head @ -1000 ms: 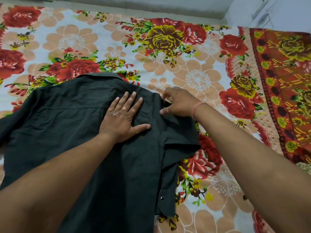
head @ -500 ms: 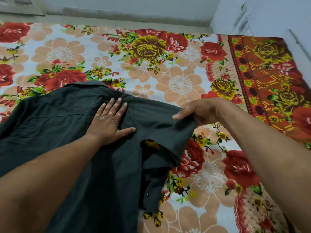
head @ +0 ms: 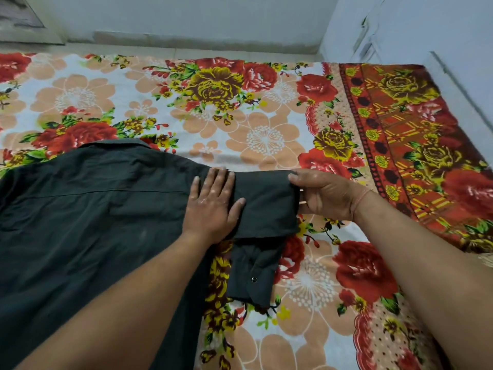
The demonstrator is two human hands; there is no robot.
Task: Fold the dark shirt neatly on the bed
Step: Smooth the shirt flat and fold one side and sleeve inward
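Nearest, 6-7 o'clock: L forearm (head: 120,303) crosses the dark shirt (head: 80,222) and hides part of its body. The shirt lies spread on the bed, filling 7-10 o'clock. At 6, the cuff (head: 248,289) lies flat on the sheet w/ a metal snap stud (head: 254,279) showing. Centre: L hand (head: 210,206) is flat, fingers straight & close, pressing the shoulder area. At its 3 o'clock the sleeve (head: 266,204) is folded over. R hand (head: 328,196) pinches the sleeve's outer edge, thumb on top, other fingers curled under. Collar (head: 120,142) at 10. Beyond is the floral bedsheet (head: 266,124), w/ its red border band (head: 400,129) at 2-3. Far: pale wall (head: 186,17) at 12.
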